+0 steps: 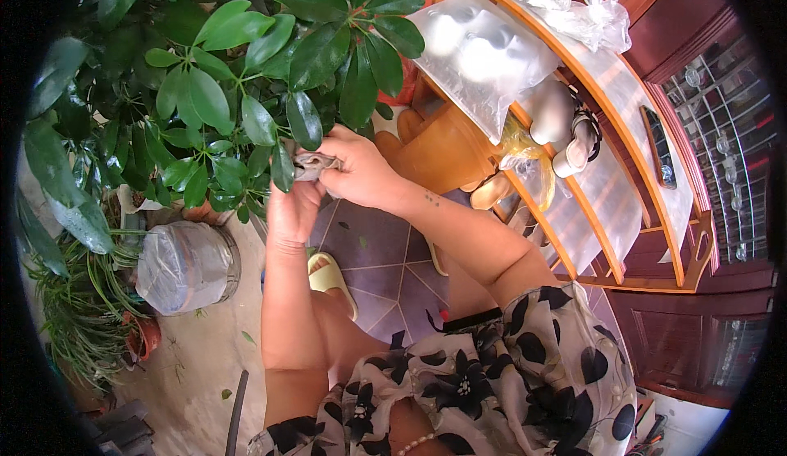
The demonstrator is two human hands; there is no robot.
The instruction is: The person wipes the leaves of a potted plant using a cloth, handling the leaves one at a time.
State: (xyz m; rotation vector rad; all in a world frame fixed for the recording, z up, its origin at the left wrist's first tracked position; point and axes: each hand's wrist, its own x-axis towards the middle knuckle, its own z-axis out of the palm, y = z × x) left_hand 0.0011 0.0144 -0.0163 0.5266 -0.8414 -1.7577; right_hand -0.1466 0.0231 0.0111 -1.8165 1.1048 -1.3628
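Note:
My right hand [359, 170] grips a crumpled greyish cloth [316, 165] at the lower edge of a large green potted plant with glossy leaves [200, 96]. My left hand [295, 213] is raised just below and to the left of it, against the same cloth and partly behind a hanging leaf [283, 168]. Leaves cover the left fingertips, so whether they close on the cloth or on a leaf cannot be told.
On the right stands a wooden shoe rack [590, 234] with plastic bags [486, 50], shoes [572, 154] and a phone [658, 145]. A plastic-covered bucket [184, 265], a tipped terracotta pot [144, 336] and a spiky-leaved plant [80, 314] are at the left. Purple tiles [375, 241] lie below.

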